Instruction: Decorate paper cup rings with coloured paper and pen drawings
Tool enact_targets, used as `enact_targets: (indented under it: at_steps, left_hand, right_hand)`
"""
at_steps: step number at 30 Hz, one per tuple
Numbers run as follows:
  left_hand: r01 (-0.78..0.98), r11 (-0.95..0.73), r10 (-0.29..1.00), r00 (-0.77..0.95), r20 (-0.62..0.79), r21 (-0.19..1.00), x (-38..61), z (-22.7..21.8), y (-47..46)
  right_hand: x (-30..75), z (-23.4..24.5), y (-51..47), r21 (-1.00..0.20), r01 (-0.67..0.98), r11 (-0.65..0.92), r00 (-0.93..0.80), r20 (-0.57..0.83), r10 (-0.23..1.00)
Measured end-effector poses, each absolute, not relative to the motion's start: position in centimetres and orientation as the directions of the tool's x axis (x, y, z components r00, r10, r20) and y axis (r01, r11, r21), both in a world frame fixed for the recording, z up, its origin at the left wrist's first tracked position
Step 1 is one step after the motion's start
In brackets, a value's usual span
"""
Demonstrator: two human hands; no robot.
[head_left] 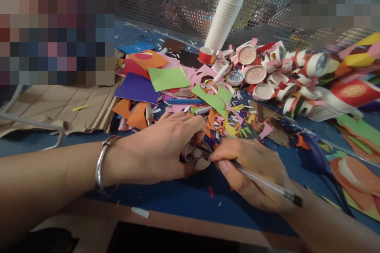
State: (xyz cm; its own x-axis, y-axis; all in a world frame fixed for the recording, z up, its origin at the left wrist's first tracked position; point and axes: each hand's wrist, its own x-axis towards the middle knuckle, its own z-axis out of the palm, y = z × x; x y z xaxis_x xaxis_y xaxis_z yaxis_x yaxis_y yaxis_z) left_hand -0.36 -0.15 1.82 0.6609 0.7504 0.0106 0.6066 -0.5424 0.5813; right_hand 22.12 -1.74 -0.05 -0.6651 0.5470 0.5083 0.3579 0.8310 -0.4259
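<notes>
Where scraps (pixel 230 124) stop, fingers (pixel 196 127) hold disc (pixel 197 154).

A round pale disc with black spoke-like markings around a plain centre (pixel 197 153) faces upward in the left hand (pixel 162 150). The slim clear-barrelled, black-ended pen (pixel 267 182) slants from the right hand (pixel 257 161), tip over the disc's face.

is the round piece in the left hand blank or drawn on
Drawn on: the round piece shows dark marks around a pale circle; the right hand holds a pen.
</notes>
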Motion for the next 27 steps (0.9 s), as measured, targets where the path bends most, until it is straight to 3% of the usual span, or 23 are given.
enact_targets:
  at_steps: [27]
  left_hand:
    - [0.608,-0.551,0.755,0.656,0.030,0.572,-0.43,1.68,-0.18]
  right_hand:
    - [22.19,0.15,-1.80,-0.416,0.391,0.821,-0.646,0.512,0.567]
